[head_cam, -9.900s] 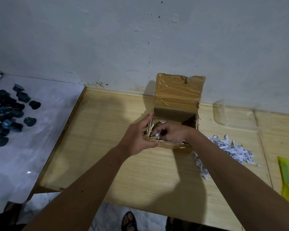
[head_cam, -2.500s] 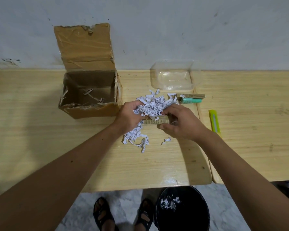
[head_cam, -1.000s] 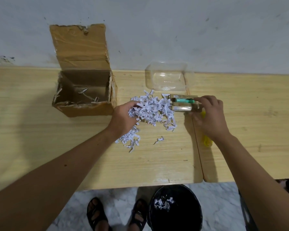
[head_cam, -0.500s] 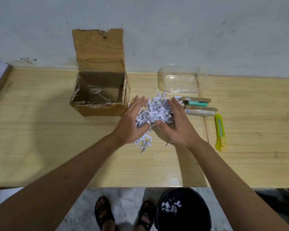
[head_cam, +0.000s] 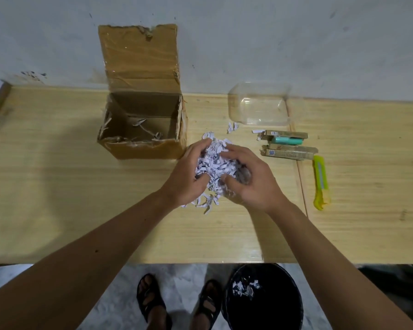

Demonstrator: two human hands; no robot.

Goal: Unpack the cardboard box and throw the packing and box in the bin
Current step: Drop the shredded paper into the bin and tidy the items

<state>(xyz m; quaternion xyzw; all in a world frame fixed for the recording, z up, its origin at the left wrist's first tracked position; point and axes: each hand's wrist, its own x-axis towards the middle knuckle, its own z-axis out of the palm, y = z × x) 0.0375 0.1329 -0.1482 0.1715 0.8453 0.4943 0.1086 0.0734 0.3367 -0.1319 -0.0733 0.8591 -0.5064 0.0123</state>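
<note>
An open cardboard box stands at the back left of the wooden table, its lid flap up against the wall, only a few paper strips inside. Just right of it lies a heap of white shredded paper. My left hand and my right hand cup this heap from both sides, fingers curled into it. A few strips stick out below the hands. A black bin with some shreds in it stands on the floor below the table's front edge.
A clear plastic container sits by the wall. Gold slim boxes and a teal lighter-like item lie right of the heap. A yellow-green utility knife lies further right. My sandalled feet are beside the bin.
My right hand left the gold boxes by the container and came back to the heap. Both hands have since closed in tighter around the shredded paper.
</note>
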